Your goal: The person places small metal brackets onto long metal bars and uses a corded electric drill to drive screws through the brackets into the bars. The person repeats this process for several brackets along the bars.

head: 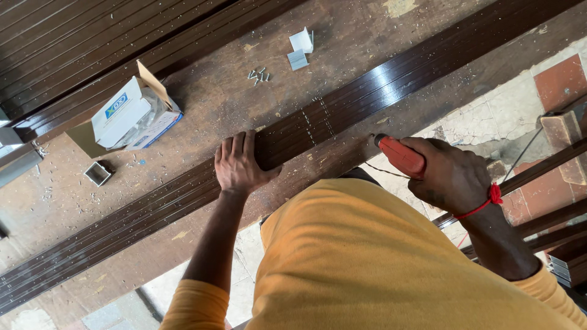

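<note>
My left hand (238,162) lies flat, palm down, on a long dark brown ribbed metal profile (342,107) that runs diagonally across a worn wooden bench (220,104). My right hand (452,177) grips a red power drill (400,156), its tip against the near side of the profile. A red thread is tied around my right wrist. My orange shirt fills the lower part of the view and hides the bench edge below it.
An open white cardboard box (131,116), a small pile of screws (258,76) and two small light metal brackets (299,50) sit on the bench beyond the profile. A short square tube piece (98,173) lies left. More dark profiles (79,43) are stacked at top left and lower right.
</note>
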